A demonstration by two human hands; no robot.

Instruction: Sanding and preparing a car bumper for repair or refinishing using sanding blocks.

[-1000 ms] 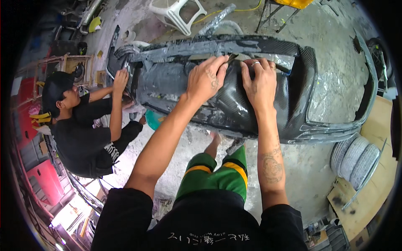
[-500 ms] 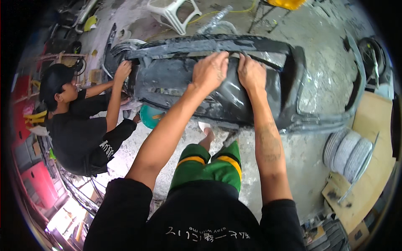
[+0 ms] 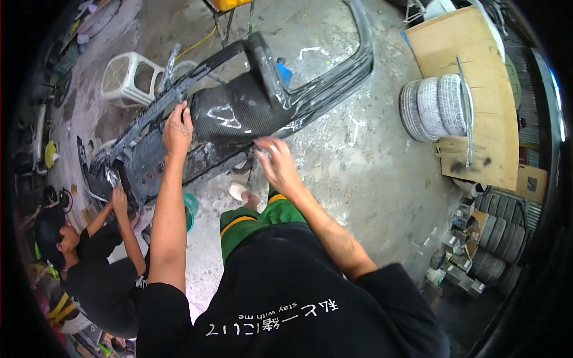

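My left hand (image 3: 178, 128) is closed on the inner edge of a long dark car body part (image 3: 230, 113), a bumper-like shell with glossy carbon-weave areas and grey, rough patches. My right hand (image 3: 271, 155) has its fingers apart, bent at the shell's lower edge near the middle; I cannot tell whether the fingertips touch it. A co-worker's hand (image 3: 119, 197) is at the shell's left end, separate from mine. A long open frame section (image 3: 364, 59) of the part reaches to the upper right.
A co-worker (image 3: 89, 280) crouches at my left. A white plastic stool (image 3: 128, 80) stands beyond the shell, a teal basin (image 3: 190, 212) below it. At right are stacked tyres (image 3: 427, 107), a wooden board (image 3: 495, 119) and more tyres (image 3: 495, 238). A yellow object (image 3: 227, 5) sits on metal legs above.
My view has swung rightward, so the shell now appears diagonal. My right hand has left the inner opening for the lower edge, fingers spreading. My left hand stays at the inner edge.
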